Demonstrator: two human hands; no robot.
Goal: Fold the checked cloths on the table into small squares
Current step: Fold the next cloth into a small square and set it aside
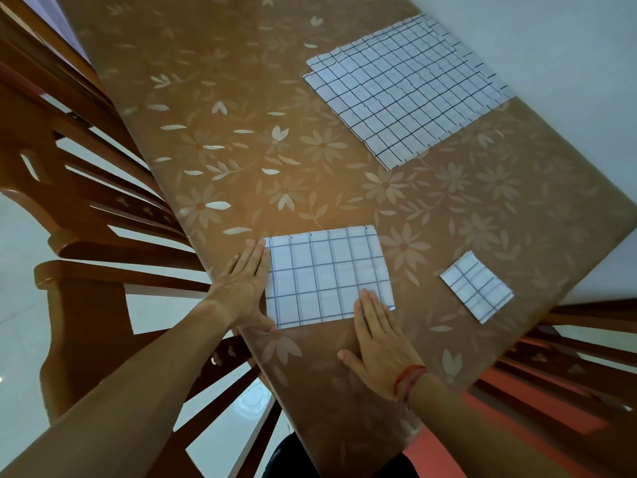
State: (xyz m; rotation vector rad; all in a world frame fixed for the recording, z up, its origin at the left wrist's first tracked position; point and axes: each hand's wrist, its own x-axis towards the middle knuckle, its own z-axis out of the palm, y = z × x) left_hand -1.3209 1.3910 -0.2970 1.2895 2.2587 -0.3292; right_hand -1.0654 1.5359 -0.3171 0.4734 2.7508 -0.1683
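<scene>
I see both hands flat, fingers point(253, 260) straight, grasping nothing: left hand point(241, 291) against the half-folded cloth point(327, 277) at its 9 o'clock edge, right hand point(382, 339) pressing its 5 o'clock corner. Small square point(477, 286) at 3 o'clock, unfolded stack point(406, 91) at 1 o'clock, on the worktop point(241, 150).

My right wrist carries a red cord bracelet point(409, 381), several thin strands wound together, just behind my right hand point(379, 336). My left hand point(241, 288) and both forearms are bare. A patch of dark clothing point(289, 458) shows at the lower edge.
</scene>
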